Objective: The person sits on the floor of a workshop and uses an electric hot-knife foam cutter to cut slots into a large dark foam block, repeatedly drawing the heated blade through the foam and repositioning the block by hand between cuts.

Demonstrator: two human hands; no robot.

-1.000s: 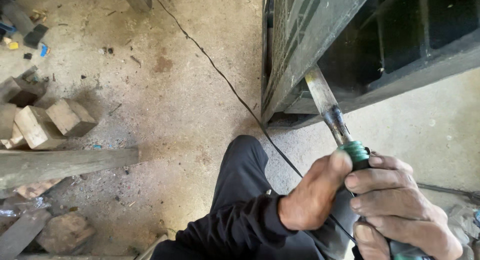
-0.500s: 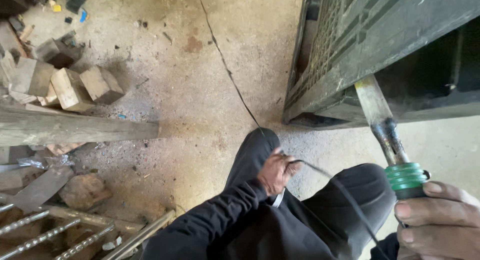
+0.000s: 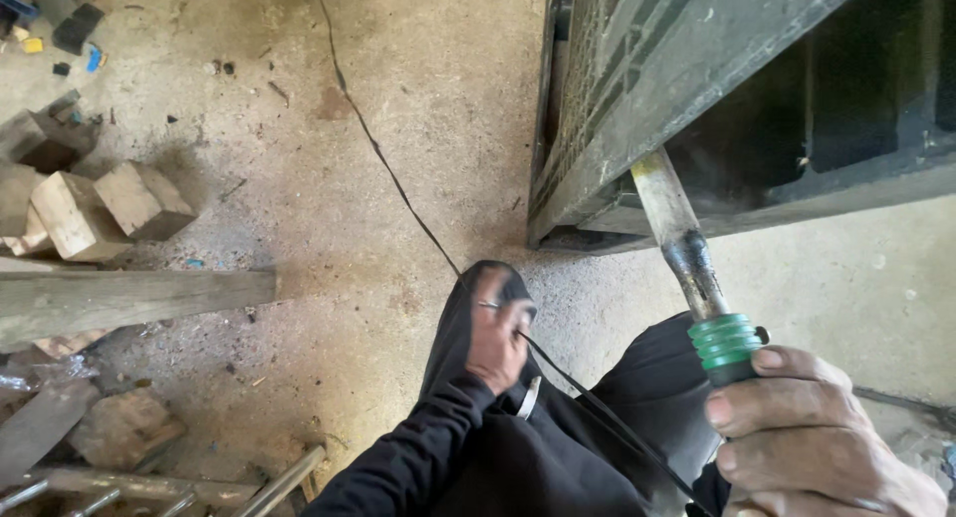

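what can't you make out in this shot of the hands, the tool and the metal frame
- Tool, head view: the handle below the green collar is hidden inside the right hand.
- Right hand: its lower part is cut off by the bottom edge.
- Left hand: whether it grips the black cable or only rests on the knee is too small to tell.
- Metal frame: its top is cut off by the upper edge and its interior is lost in shadow.

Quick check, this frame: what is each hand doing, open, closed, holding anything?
Left hand: resting on the knee, fingers curled, nothing clearly held.
Right hand: closed around the green-collared tool.
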